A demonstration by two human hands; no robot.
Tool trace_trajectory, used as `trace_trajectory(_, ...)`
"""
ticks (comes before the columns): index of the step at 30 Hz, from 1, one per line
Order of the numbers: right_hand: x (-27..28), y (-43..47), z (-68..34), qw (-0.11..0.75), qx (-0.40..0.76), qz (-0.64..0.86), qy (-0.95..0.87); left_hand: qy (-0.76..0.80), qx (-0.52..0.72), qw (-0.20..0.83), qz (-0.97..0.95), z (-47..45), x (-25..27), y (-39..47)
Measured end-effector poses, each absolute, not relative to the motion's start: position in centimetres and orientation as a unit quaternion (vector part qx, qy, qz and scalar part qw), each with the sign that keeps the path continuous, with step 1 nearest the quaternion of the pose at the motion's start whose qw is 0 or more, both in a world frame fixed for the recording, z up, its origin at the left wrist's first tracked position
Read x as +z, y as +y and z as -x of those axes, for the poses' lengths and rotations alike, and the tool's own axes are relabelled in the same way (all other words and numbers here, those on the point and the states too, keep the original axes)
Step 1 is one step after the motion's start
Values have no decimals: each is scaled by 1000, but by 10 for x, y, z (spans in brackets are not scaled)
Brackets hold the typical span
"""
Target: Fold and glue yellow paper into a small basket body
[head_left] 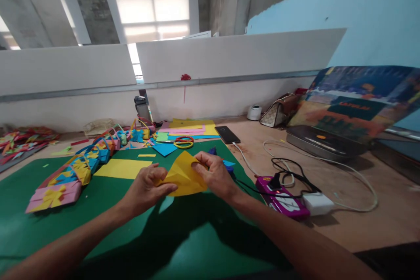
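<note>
A creased sheet of yellow paper (184,173) is held up between both hands, above the green mat (114,240). My left hand (149,186) pinches its left edge between thumb and fingers. At its right edge, my right hand (216,174) grips the paper, fingers curled and closed. Flat on the mat behind my left hand lies a yellow paper strip (121,168). Beyond the held paper, scissors (183,141) with red and yellow handles rest beside a blue paper square (166,148). Something dark blue (212,151) is partly hidden behind my right hand.
Several folded paper boxes with bows (54,197) line the mat's left side. Coloured sheets (193,127) are stacked at the back. A phone (227,134) charges from a purple power strip (284,199) at right, with loose cables (292,164). A dark case (323,142) stands farther right.
</note>
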State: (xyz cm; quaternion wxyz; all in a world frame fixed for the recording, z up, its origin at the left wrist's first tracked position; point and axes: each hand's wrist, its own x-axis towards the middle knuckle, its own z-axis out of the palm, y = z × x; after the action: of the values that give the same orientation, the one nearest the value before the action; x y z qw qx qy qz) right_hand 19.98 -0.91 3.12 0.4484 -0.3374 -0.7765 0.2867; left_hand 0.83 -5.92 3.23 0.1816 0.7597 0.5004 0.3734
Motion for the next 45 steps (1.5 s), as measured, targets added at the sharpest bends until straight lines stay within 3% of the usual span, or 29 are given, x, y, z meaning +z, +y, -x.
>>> trace_trajectory(14, 35, -13, -195, 404, 234, 320, -825, 482, 305, 477, -669, -3, 53, -63)
trace_trajectory(23, 32, -15, -202, 519, 116, 282, -799, 454, 418, 546, -567, -7, 44, -59)
trace_trajectory(29, 20, -17, -197, 478, 90, 221, -845, 413, 484, 612, -470, -15, 36, -60)
trace_trajectory(39, 8, -20, -193, 467, 147, 225, -843, 365, 470, 665, -452, -19, 28, -62)
trace_trajectory(45, 7, -22, -193, 462, 165, 201, -848, 359, 475, 648, -475, -22, 23, -62)
